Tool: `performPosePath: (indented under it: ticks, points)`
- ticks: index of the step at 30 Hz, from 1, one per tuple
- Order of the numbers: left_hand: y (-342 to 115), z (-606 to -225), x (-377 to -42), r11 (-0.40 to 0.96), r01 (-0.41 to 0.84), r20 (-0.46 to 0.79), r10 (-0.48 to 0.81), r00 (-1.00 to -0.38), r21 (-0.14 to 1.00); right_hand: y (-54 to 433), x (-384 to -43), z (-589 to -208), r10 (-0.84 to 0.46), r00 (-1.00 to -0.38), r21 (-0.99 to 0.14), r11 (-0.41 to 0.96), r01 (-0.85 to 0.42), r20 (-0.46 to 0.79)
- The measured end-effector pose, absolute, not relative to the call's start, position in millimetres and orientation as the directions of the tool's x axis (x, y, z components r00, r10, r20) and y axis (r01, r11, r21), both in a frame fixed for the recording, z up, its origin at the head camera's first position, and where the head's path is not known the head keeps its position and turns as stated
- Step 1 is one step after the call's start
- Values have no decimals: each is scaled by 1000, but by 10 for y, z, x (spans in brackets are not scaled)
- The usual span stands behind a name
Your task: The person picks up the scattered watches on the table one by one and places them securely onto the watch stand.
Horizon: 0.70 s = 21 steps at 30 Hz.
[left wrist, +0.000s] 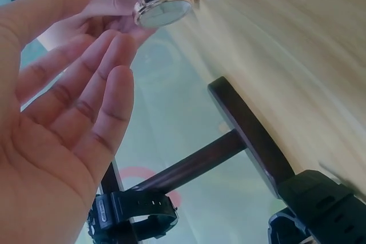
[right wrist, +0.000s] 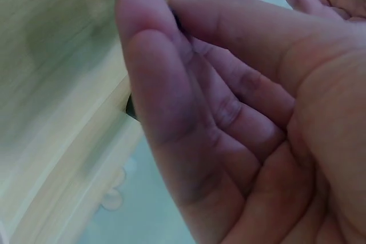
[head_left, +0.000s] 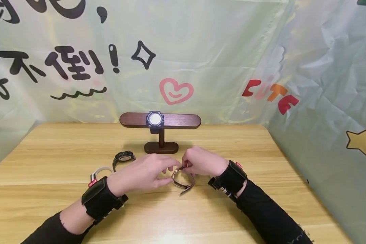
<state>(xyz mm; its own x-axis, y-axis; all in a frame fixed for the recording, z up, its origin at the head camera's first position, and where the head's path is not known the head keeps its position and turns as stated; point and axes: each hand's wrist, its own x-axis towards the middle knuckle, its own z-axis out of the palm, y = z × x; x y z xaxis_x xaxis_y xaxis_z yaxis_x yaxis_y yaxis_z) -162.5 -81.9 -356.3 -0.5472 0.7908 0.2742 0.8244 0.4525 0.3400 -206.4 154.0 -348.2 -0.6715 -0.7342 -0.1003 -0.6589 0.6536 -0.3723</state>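
Observation:
My right hand (head_left: 205, 161) pinches the dark strap of a wristwatch (left wrist: 164, 11) between thumb and index finger. That watch has a rose-gold case and a pale dial, and its strap hangs in an open loop just above the table. My left hand (head_left: 146, 172) is beside the case in the head view, its fingers loosely extended. From the left wrist view, no fingers of the left hand (left wrist: 68, 107) curl round the watch; whether a fingertip touches it is unclear. In the right wrist view the pinching fingers hide most of the strap.
A dark wooden watch stand (head_left: 183, 121) stands at the back of the table (head_left: 231, 142), with a black sports watch (head_left: 155, 119) round its bar. Left of my left hand lie another black watch (head_left: 124, 156) and a white-banded item (head_left: 102, 170), partly covered by that arm.

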Motion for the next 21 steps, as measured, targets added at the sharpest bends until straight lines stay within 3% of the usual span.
performPosePath:
  ticks: [12,21]
  points:
    - [-875,-3546,-1672,471,853,409,750,-521,224,1551,-2102,-3435,-795,-605,-340,555,-759,53]
    - [-912,-3488,-1674,518,826,451,696,-559,223,1552,-2079,-3344,-772,-596,-326,518,-791,220]
